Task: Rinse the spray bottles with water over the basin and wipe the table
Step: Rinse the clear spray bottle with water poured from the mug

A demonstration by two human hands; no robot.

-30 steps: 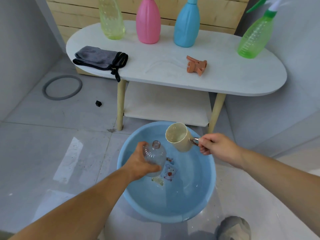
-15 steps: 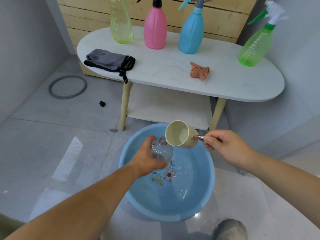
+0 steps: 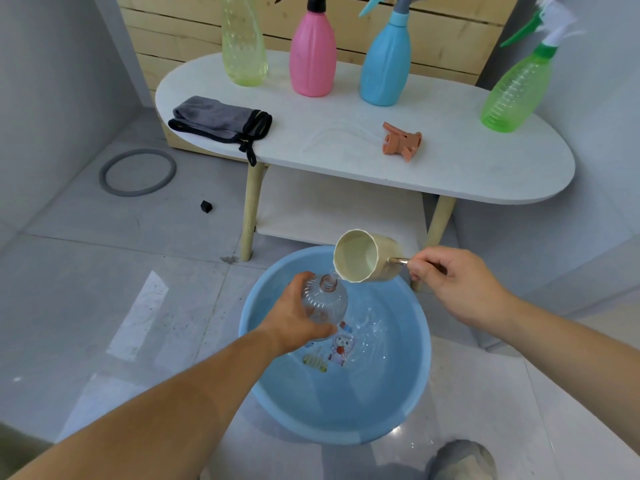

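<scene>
My left hand (image 3: pixel 294 315) grips a clear, capless spray bottle (image 3: pixel 325 301) over the blue basin (image 3: pixel 408 403) on the floor. My right hand (image 3: pixel 450 284) holds the metal handle of a cream ladle cup (image 3: pixel 363 256), tipped so its lip sits at the bottle's open neck and water runs down. An orange spray head (image 3: pixel 400 142) lies loose on the white oval table (image 3: pixel 450 168). A folded grey cloth (image 3: pixel 221 121) lies at the table's left end.
Along the table's back stand a yellow-green bottle (image 3: pixel 244 43), a pink one (image 3: pixel 312 51), a blue one (image 3: pixel 386 60) and a green one (image 3: pixel 516 91). A grey ring (image 3: pixel 138 172) and a small black piece (image 3: pixel 206 206) lie on the tiled floor.
The cup has tipped further and moved onto the bottle's neck, and water now splashes in the basin. My view has shifted down and closer; both hands sit higher over the basin.
</scene>
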